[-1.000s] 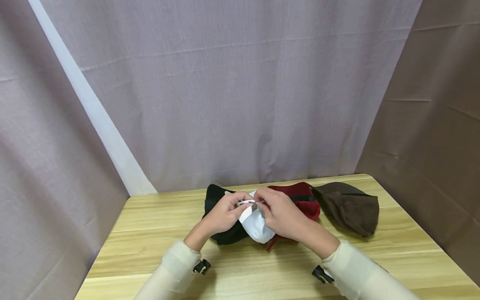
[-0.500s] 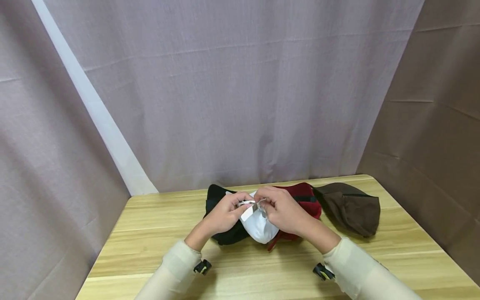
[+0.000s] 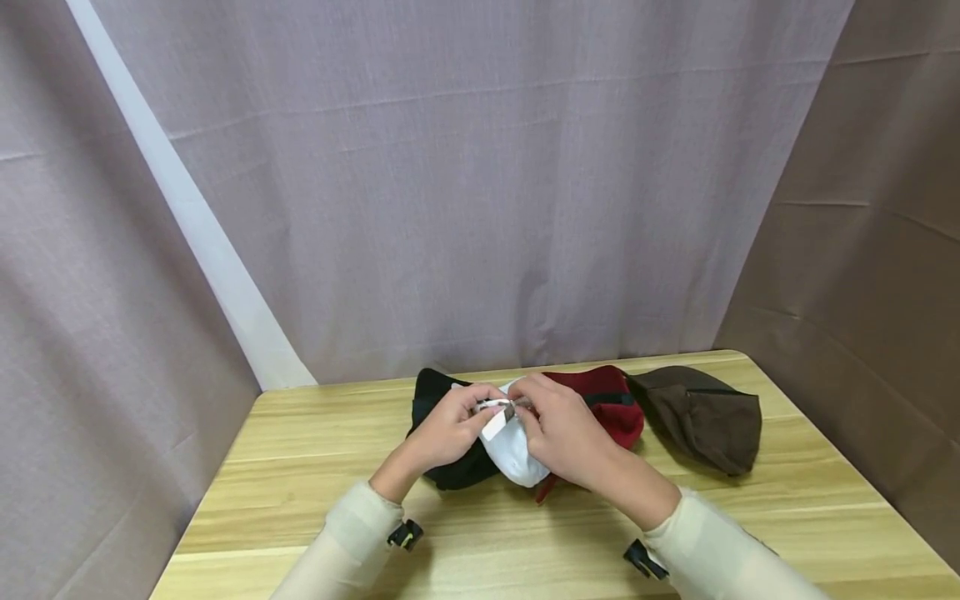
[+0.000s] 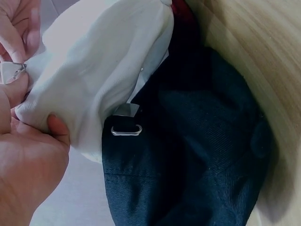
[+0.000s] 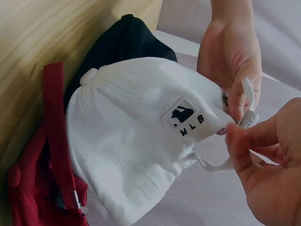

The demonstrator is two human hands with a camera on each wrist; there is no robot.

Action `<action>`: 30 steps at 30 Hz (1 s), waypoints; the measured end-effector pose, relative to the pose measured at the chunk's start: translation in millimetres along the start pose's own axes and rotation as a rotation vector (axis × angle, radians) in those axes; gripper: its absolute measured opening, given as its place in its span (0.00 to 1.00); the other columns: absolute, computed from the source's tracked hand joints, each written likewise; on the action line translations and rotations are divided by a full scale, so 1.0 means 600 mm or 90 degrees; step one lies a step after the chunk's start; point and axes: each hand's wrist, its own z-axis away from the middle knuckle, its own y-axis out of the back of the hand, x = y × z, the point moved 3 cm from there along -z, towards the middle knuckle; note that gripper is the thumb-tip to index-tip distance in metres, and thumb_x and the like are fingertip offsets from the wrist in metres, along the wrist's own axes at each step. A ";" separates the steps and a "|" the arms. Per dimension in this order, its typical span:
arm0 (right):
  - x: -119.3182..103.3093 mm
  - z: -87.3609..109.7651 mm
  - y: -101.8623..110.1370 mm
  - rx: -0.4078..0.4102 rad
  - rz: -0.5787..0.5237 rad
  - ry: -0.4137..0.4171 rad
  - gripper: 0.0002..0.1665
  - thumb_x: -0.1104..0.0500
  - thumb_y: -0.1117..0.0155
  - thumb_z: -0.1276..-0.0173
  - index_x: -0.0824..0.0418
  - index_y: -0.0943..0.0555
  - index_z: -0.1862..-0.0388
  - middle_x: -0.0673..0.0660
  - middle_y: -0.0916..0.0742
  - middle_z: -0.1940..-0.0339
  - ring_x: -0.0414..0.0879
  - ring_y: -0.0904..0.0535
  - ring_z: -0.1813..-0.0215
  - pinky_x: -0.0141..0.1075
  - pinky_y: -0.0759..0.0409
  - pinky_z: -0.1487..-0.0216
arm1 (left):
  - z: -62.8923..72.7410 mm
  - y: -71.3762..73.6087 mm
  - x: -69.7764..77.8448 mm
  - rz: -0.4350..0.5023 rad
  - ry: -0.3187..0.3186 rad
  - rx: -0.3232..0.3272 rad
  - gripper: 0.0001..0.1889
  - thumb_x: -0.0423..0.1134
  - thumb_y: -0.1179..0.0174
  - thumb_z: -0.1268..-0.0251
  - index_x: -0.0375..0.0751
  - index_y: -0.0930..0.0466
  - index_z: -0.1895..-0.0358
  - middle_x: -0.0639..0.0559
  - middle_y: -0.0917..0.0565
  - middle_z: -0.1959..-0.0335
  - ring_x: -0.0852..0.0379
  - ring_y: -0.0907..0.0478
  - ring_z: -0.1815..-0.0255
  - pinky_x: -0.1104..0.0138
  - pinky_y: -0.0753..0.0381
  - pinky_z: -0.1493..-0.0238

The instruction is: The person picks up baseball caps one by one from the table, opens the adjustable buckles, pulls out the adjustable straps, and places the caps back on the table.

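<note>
At the bottom of the head view two pale sleeves (image 3: 352, 533) come in, a black clip (image 3: 405, 534) hanging near each cuff. Beyond them, just below the centre, the left hand (image 3: 446, 429) and the right hand (image 3: 561, 425) meet over a white cap (image 3: 514, 460). The left thumb and fingers pinch its back edge by a metal clasp (image 5: 249, 119); the right thumb and forefinger are pressed together on the thin white strap (image 5: 214, 165) beside it, their exact grip partly hidden. In the right wrist view a square patch (image 5: 180, 114) and the letters MLB show on the white cloth. A black cap (image 3: 457, 471) lies just left of the white one, partly behind it, and a red cap (image 3: 621, 417) sits to its right. Farther right, a brown cap (image 3: 712, 421) touches the red one. All are toward the far edge of the wooden table (image 3: 300, 483), and a greyish-mauve curtain (image 3: 412, 208) fills the upper frame
</note>
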 end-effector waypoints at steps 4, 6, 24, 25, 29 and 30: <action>0.000 -0.002 0.000 -0.024 0.000 -0.007 0.10 0.72 0.35 0.28 0.59 0.17 0.55 0.53 0.12 0.58 0.41 0.18 0.61 0.33 0.17 0.60 | -0.001 0.000 0.000 -0.001 0.011 0.001 0.09 0.32 0.46 0.17 0.36 0.15 0.49 0.41 0.11 0.48 0.63 0.20 0.54 0.72 0.19 0.55; 0.003 -0.003 -0.002 -0.039 -0.004 -0.014 0.10 0.72 0.35 0.28 0.59 0.17 0.55 0.54 0.12 0.59 0.40 0.19 0.62 0.31 0.18 0.61 | 0.000 -0.001 -0.001 -0.004 0.016 0.002 0.09 0.32 0.46 0.17 0.36 0.15 0.49 0.41 0.11 0.48 0.63 0.20 0.54 0.72 0.19 0.55; 0.012 -0.002 -0.006 -0.008 -0.007 -0.006 0.15 0.75 0.37 0.30 0.55 0.15 0.60 0.49 0.12 0.60 0.41 0.18 0.59 0.35 0.16 0.57 | -0.002 -0.001 0.004 0.007 -0.018 0.003 0.09 0.31 0.45 0.18 0.36 0.14 0.52 0.40 0.10 0.51 0.65 0.20 0.55 0.72 0.20 0.54; 0.013 -0.003 -0.006 -0.007 -0.012 -0.003 0.16 0.75 0.38 0.30 0.55 0.14 0.61 0.49 0.12 0.60 0.41 0.18 0.59 0.35 0.16 0.57 | -0.002 0.000 0.005 0.010 -0.023 0.002 0.09 0.31 0.45 0.18 0.36 0.14 0.52 0.40 0.10 0.52 0.64 0.21 0.56 0.72 0.20 0.54; 0.017 -0.008 -0.005 -0.004 -0.025 0.007 0.17 0.76 0.39 0.31 0.54 0.13 0.61 0.49 0.11 0.61 0.41 0.18 0.60 0.35 0.17 0.57 | -0.002 0.002 0.004 0.020 -0.029 0.000 0.08 0.31 0.45 0.18 0.35 0.14 0.53 0.40 0.10 0.53 0.64 0.21 0.57 0.72 0.20 0.52; 0.018 -0.009 -0.005 -0.004 -0.027 0.008 0.17 0.76 0.39 0.31 0.54 0.13 0.61 0.49 0.11 0.61 0.41 0.18 0.60 0.35 0.17 0.57 | -0.002 0.002 0.003 0.022 -0.027 -0.001 0.08 0.31 0.45 0.18 0.35 0.14 0.53 0.39 0.10 0.53 0.64 0.21 0.56 0.72 0.20 0.52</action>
